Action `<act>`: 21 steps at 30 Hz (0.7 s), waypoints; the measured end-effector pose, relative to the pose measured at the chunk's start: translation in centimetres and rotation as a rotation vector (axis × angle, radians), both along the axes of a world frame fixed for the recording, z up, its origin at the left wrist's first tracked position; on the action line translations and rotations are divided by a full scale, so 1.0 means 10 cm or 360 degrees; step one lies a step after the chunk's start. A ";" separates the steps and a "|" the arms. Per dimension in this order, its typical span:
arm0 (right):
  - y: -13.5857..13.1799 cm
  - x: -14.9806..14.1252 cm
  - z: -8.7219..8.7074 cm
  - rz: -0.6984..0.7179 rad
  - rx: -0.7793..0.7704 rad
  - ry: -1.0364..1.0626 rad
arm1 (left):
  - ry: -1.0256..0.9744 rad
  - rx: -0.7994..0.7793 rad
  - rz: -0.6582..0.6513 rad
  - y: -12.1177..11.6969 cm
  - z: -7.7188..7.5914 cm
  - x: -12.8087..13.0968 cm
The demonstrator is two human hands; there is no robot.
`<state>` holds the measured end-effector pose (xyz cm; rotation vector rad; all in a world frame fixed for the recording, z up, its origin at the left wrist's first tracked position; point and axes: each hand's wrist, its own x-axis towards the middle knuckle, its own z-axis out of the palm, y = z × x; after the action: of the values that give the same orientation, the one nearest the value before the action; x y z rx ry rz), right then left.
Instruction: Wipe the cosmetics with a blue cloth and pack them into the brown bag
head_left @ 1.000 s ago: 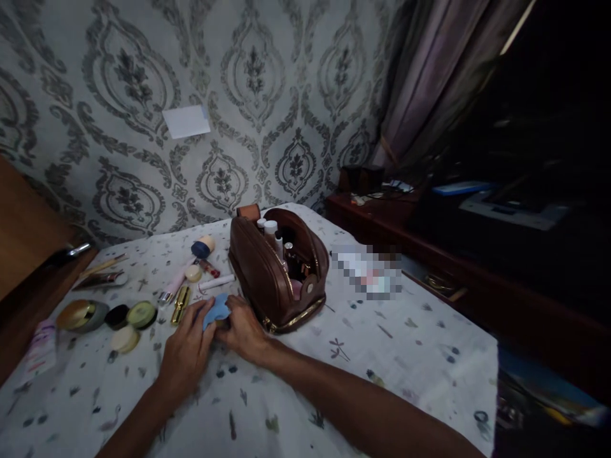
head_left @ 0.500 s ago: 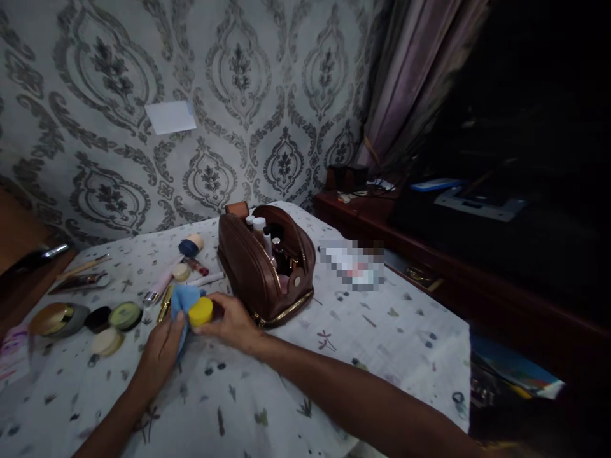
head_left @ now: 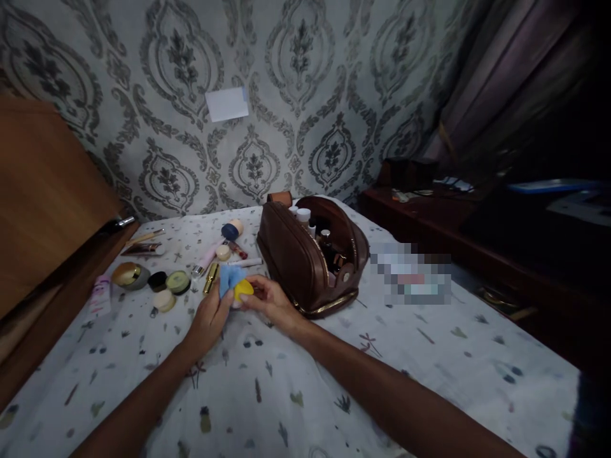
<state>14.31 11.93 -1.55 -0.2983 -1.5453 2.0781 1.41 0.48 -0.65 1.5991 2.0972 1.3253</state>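
Between my two hands is a small jar with a yellow lid [head_left: 244, 290], tilted on its side. My right hand [head_left: 275, 304] has its fingers closed around the jar's right side. A light-blue cloth [head_left: 232, 276] is pinched in my left hand [head_left: 212, 318] and pressed against the jar's left side. Just right of them stands a brown leather cosmetic bag [head_left: 291, 257], unzipped, with several white-capped bottles [head_left: 303, 216] inside. A gold tube [head_left: 211, 278] lies close to my left hand, and a white stick [head_left: 245, 261] rests behind the cloth.
Several cosmetics lie at the left, among them a green-lidded jar [head_left: 178, 282], a gold-lidded jar [head_left: 129, 275] and a pink-and-white box [head_left: 101, 295]. A wooden edge [head_left: 57, 343] bounds the cloth-covered table [head_left: 296, 407] there. A dark red cabinet [head_left: 405, 222] adjoins the right side.
My view has turned left, so everything appears further right. The yellow-lidded jar has tipped in my hands, and the blue cloth stays against it.
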 end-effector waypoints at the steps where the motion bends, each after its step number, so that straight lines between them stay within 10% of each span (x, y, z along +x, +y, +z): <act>1: 0.00 0.00 -0.01 -0.0016 -0.0005 -0.0037 | 0.0046 -0.0016 -0.0051 -0.01 0.00 0.00; 21: 0.00 0.01 0.01 0.0029 -0.0053 -0.0085 | -0.0002 0.0015 -0.0227 -0.02 0.05 -0.01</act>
<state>14.44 11.98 -1.41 -0.3560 -1.5510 2.1274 1.36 0.25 -0.13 1.7152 1.9386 1.2903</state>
